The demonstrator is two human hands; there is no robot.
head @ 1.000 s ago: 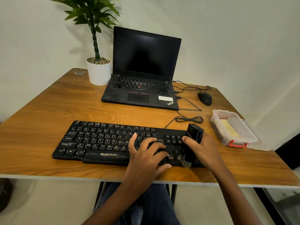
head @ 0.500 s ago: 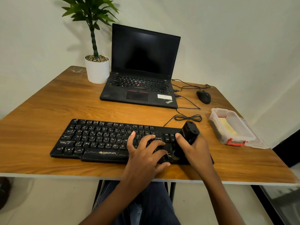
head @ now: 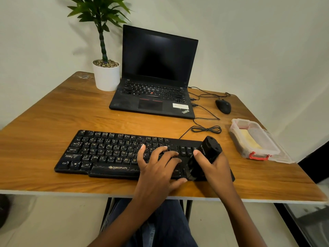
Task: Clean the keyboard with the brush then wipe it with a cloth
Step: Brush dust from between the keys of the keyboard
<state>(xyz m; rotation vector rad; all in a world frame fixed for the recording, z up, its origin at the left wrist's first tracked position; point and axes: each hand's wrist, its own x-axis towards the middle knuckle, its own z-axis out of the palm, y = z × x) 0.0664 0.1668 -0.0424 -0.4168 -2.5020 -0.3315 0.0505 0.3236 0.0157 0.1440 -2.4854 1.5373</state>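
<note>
Black keyboard (head: 110, 154) lies along the near side of the wooden table (head: 44, 122). The left hand (head: 156, 168) rests on its right-middle keys, fingers spread and holding nothing. The right hand (head: 219, 167) is wrapped tight round a black brush (head: 211, 148), which is tilted, top leaning away, lower end down on the keys at the keyboard's right end. Beyond stand a plant (head: 106, 77), an open laptop (head: 156, 97) and a mouse (head: 223, 106). At the right, a clear box (head: 238, 145) holds something yellow, possibly the cloth (head: 250, 139).
</note>
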